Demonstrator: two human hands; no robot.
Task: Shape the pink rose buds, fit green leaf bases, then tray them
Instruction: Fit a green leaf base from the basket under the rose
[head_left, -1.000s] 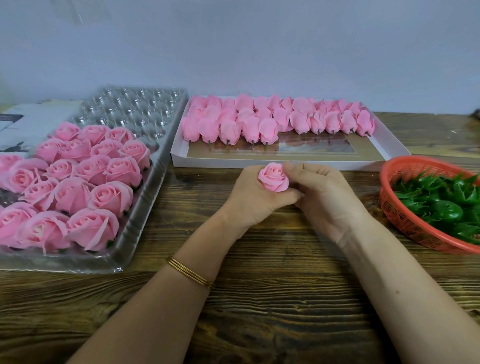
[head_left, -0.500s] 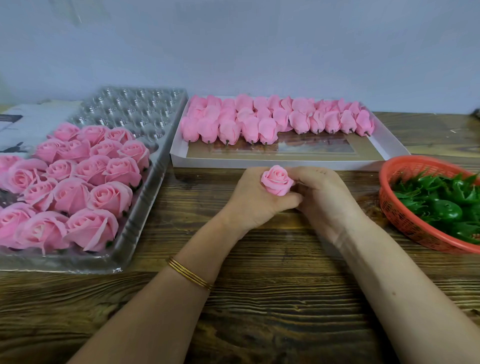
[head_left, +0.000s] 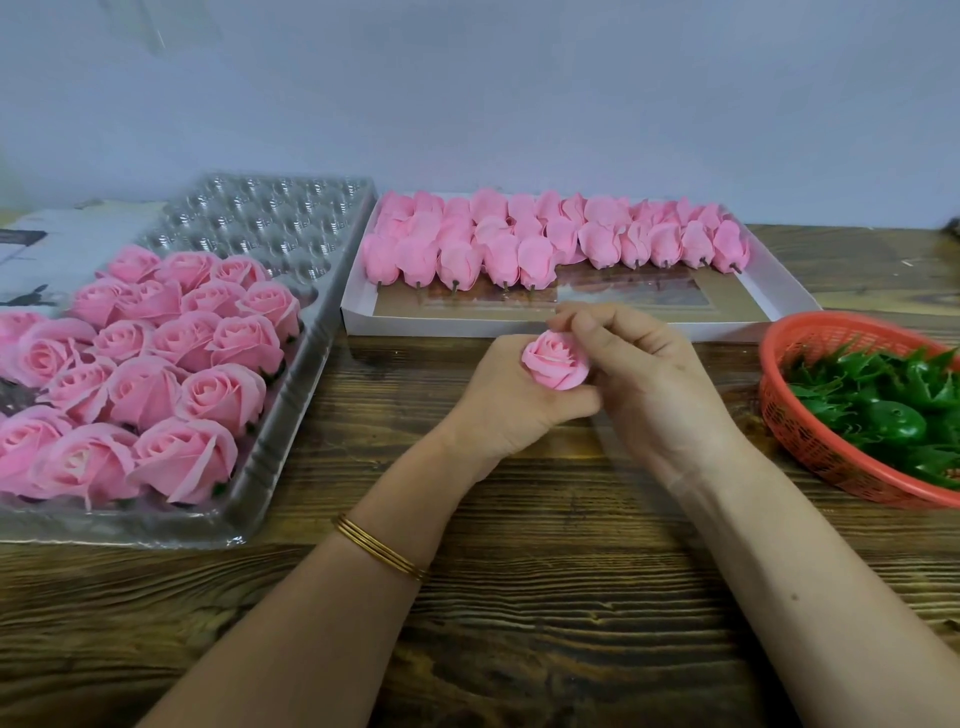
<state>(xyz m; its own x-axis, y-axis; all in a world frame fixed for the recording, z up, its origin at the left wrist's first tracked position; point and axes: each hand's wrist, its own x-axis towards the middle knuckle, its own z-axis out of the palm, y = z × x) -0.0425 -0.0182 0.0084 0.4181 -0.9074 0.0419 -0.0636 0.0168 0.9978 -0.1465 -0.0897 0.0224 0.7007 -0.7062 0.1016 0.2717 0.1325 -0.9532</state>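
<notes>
L hand (head_left: 511, 402) curled round the pink rose bud (head_left: 555, 360), gripping it from below at centre of the wooden table (head_left: 545, 597), bloom facing up twd camera. R hand (head_left: 639, 374) just beside it, thumb + forefinger (head_left: 582, 327) pinching an outer petal at the bud's upper right edge; other fingers curled in. Both hands touching at the bud. Gold bangles (head_left: 382, 545) on L wrist.

Behind the hands: white box (head_left: 441, 327) w/ rows of unshaped buds (head_left: 519, 244) lying on their sides along its far half, short stems pointing at the person.

Left: clear plastic tray (head_left: 291, 415), near part filled w/ opened roses (head_left: 171, 364) sitting upright in cells, far cells bare.

Right: red basket (head_left: 800, 436) holding green leaf bases (head_left: 883, 405), partly cut off by frame edge, well apart from the hands.
</notes>
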